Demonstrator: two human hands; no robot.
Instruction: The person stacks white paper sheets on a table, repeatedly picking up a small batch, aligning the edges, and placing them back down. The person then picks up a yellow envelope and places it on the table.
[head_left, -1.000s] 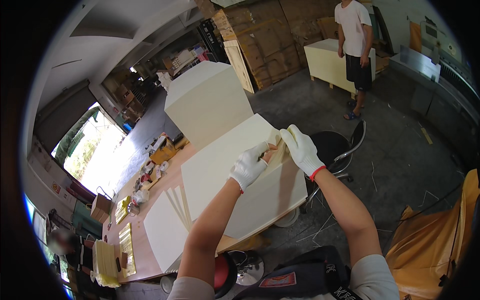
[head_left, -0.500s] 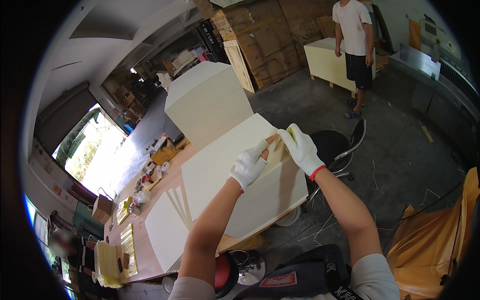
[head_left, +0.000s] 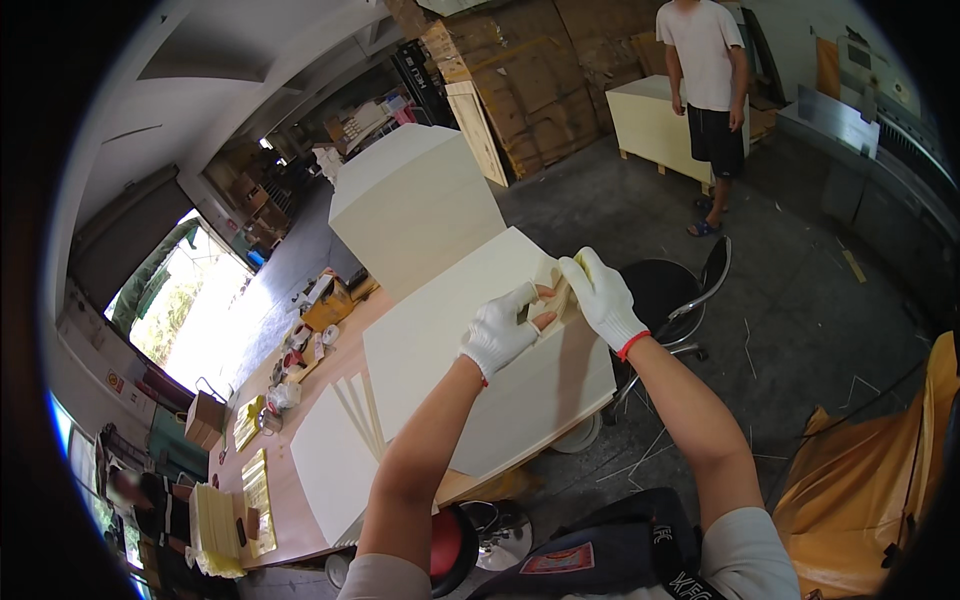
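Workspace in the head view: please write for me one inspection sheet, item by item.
Surface: brown table, bearing white sheets.
Job's things: large white stack; pale strips beside it.
Clutter: open box and small items along the table's far side.
Hands: gloved left hand and right hand at the stack's corner; grip unclear.
Cables: dark line near orange cover, perhaps cable.
Surroundings: black chair; standing person; scraps on floor.

Dark floor [head_left: 800,300], black chair [head_left: 668,282] right of the right grip [head_left: 600,298]. Far left of it, daylight through a wide doorway [head_left: 185,290].
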